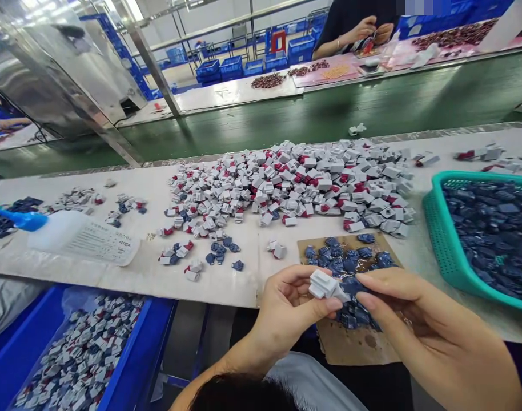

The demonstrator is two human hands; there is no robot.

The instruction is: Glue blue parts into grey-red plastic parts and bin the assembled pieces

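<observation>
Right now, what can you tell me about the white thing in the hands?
The white plastic piece is small and blocky, with stepped ridges and a narrower end pointing right. It looks matte and clean. It tilts in the air, gripped by the left hand. The right hand is at its narrow end, perhaps touching.

The underside of the white plastic part (pixel 323 284) is hidden by the fingers (pixel 316 308) of the left hand (pixel 282 319). The right hand (pixel 419 325) runs off the lower edge of the view, the teal basket (pixel 436 228) is cut off at the right, and the print on the bottle's label (pixel 102 242) is too small to read.
</observation>
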